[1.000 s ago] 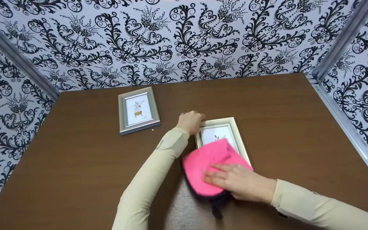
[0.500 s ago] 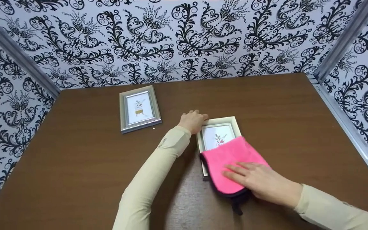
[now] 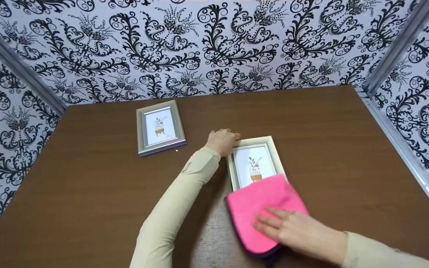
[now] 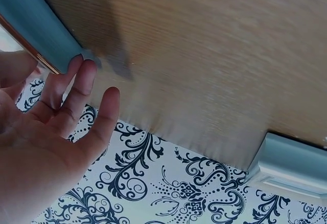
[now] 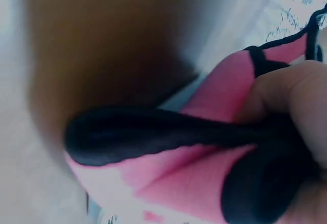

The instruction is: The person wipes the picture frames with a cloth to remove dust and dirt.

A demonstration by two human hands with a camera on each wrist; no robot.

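Note:
In the head view my left hand [image 3: 221, 142] holds the upper left corner of a cream picture frame [image 3: 273, 149] lying on the table. The left wrist view shows the thumb and fingers of the left hand [image 4: 46, 127] about the corner of that frame [image 4: 38, 22], with the little finger sticking out. A pink cloth [image 3: 274, 193] with dark edging covers the frame's lower part. My right hand [image 3: 298, 230] lies over the cloth, its fingers spread. From the right wrist, the folded cloth [image 5: 179, 178] bunches against the thumb of the right hand [image 5: 301, 94].
A second, silver-beige picture frame [image 3: 179, 123] lies face up at the back left of the brown table [image 3: 88, 178]. A tiny white speck [image 3: 177, 150] sits near its corner. Patterned panels [image 3: 207, 48] with metal posts [image 3: 389, 48] border the table.
My right hand and the cloth slid right, then back left and toward me, uncovering more of the picture. The left hand stays at the frame's corner.

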